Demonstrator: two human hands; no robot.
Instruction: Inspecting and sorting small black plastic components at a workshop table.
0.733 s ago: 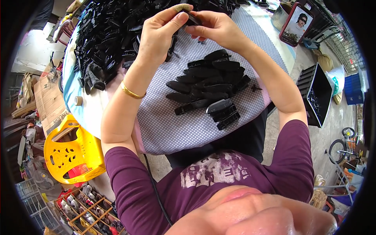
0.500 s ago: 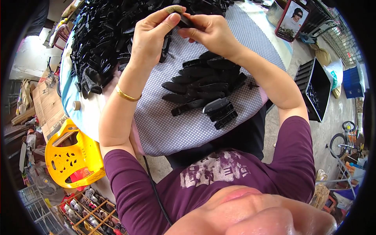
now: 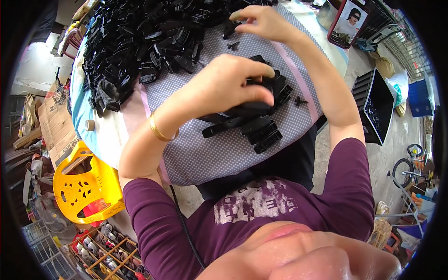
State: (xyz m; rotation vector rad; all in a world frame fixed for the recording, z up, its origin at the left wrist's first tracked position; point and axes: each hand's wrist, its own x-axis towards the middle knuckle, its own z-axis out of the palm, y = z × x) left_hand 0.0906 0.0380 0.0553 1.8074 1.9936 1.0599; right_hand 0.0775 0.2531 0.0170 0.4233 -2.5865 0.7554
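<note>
A small heap of black elongated plastic pieces (image 3: 263, 130) lies on the dotted grey cloth (image 3: 196, 158) in front of me. My left hand (image 3: 228, 86) is over this heap, thumb and forefinger apart, with black pieces showing between them; its palm side is hidden. A gold bangle (image 3: 158, 130) circles that wrist. Farther off, my right hand (image 3: 266, 23) reaches to the edge of the large black pile (image 3: 154, 37), its thumb and forefinger spread next to a few black bits (image 3: 228, 31). A fingertip of each hand looks beige, as if covered.
A phone (image 3: 347, 25) stands upright at the far right, near a metal tin (image 3: 328, 16). Beyond the table's right side is a black crate (image 3: 380, 107). To the left are a yellow plastic chair (image 3: 86, 186) and a tape roll (image 3: 90, 125). Small black clips (image 3: 301, 101) lie on the cloth.
My hands have parted from the dark piece they held together. The left has come nearer and down over the small heap; the right has moved right, toward the large pile's edge.
</note>
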